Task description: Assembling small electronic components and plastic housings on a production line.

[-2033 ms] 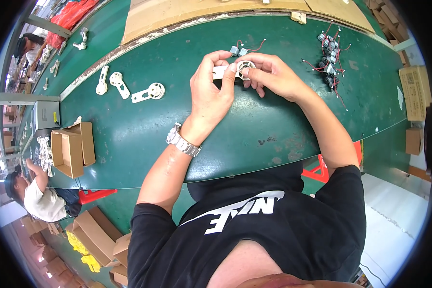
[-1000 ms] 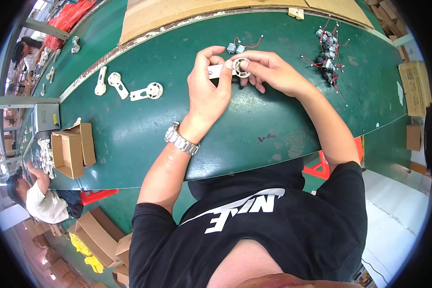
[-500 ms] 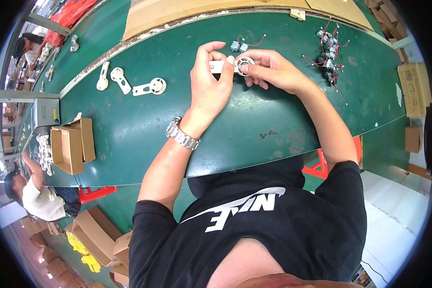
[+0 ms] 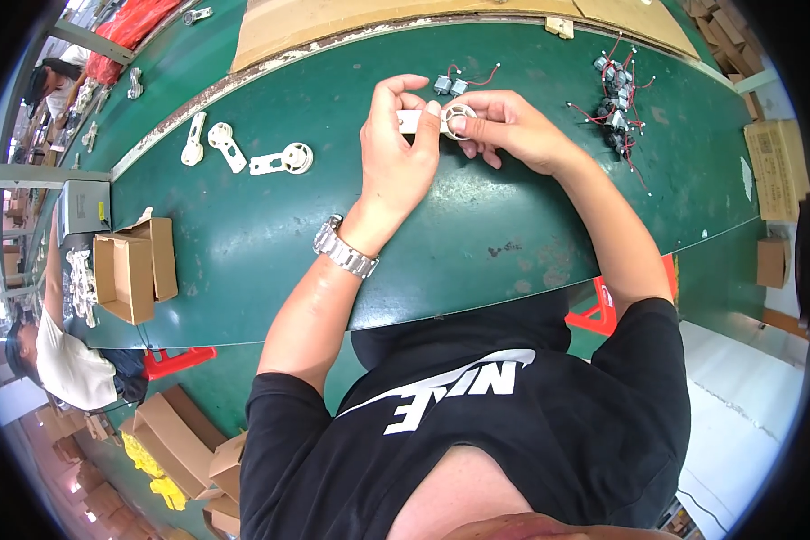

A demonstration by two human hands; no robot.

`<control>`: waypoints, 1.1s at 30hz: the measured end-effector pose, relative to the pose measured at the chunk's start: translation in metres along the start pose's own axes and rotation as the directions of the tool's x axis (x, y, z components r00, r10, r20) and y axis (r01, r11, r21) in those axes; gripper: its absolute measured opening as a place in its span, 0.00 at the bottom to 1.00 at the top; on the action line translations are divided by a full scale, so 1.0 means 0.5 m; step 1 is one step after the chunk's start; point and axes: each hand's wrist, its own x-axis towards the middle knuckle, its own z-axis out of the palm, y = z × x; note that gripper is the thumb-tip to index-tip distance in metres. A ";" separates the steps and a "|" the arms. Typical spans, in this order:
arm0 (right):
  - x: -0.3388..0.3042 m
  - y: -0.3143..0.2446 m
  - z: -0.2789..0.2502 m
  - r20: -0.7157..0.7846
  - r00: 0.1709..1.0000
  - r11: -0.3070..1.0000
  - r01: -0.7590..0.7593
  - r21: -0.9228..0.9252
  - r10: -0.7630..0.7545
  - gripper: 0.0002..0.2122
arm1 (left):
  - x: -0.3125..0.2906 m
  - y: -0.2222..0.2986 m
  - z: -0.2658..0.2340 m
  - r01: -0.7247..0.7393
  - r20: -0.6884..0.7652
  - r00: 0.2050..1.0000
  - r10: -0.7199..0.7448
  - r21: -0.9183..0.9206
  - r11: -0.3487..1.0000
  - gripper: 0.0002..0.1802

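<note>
Both hands hold one white plastic part (image 4: 411,121), a flat arm with a spoked ring at one end, above the green table. My left hand (image 4: 400,148) pinches the flat arm between thumb and fingers. The ring end is in my right hand (image 4: 513,130), its thumb pressed on the ring and its other fingers partly hidden behind. Just beyond the hands lie two small motors (image 4: 450,85) with red wires. Three similar white parts (image 4: 283,160) rest on the table to the left.
A tangled group of small wired motors (image 4: 616,99) lies at the right. Open cardboard boxes (image 4: 124,277) stand at the left, near a grey metal box (image 4: 86,207). Cardboard sheets (image 4: 378,22) line the far edge. A co-worker (image 4: 67,360) sits at the far left.
My hands keep their grip on the white part, with only a slight shift. The co-worker at the left has stretched an arm farther forward along the table.
</note>
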 end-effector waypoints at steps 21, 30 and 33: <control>-0.017 -0.020 -0.015 0.143 0.987 0.996 -0.060 -0.062 0.069 0.14 | -0.004 0.008 0.000 0.068 0.096 0.993 -0.065 -0.025 0.997 0.19; -0.011 -0.013 -0.021 0.125 0.986 0.989 -0.096 -0.111 0.110 0.14 | -0.008 0.011 0.002 0.014 0.089 0.996 -0.020 0.067 0.998 0.18; -0.015 -0.021 -0.015 0.138 0.986 0.994 -0.091 -0.062 0.099 0.15 | -0.005 0.002 -0.001 0.018 0.088 0.996 -0.022 0.047 0.999 0.19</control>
